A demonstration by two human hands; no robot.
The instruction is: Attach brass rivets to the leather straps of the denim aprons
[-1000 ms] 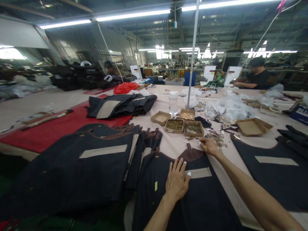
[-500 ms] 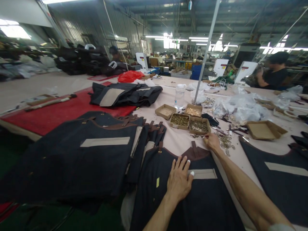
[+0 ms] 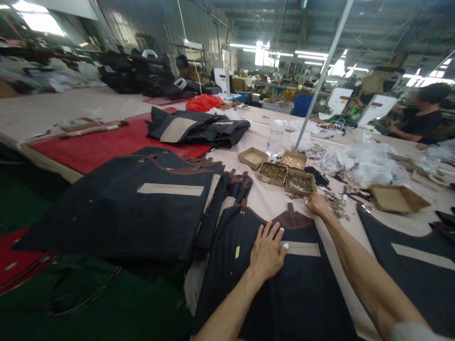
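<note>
My left hand (image 3: 267, 253) lies flat with its fingers spread on a dark cloth panel (image 3: 302, 289). White wraps show on two of its fingertips. Under and beside it the panel has a beige strip (image 3: 304, 248), a brown-trimmed neckline and a brown strap (image 3: 291, 214). Beyond the panel's top edge, my right hand (image 3: 317, 204) is closed at the table surface, its fingers pinched together. Whatever it grips is hidden. Just behind it sits a cardboard box of small metal studs (image 3: 299, 183), and loose metal rings (image 3: 337, 208) lie to its right.
Left of me are stacked dark panels (image 3: 156, 213). More small-parts boxes (image 3: 273, 173), a clear bottle (image 3: 275, 138) and a slanting metal pole (image 3: 320, 78) stand ahead. At right are an open cardboard box (image 3: 398, 199), plastic bags (image 3: 366, 161) and another panel (image 3: 401, 270). Someone sits at far right.
The view has shifted, so the scene sits further right and the tabletop slightly higher. My left hand stays flat on the panel; my right hand remains closed near the stud box.
</note>
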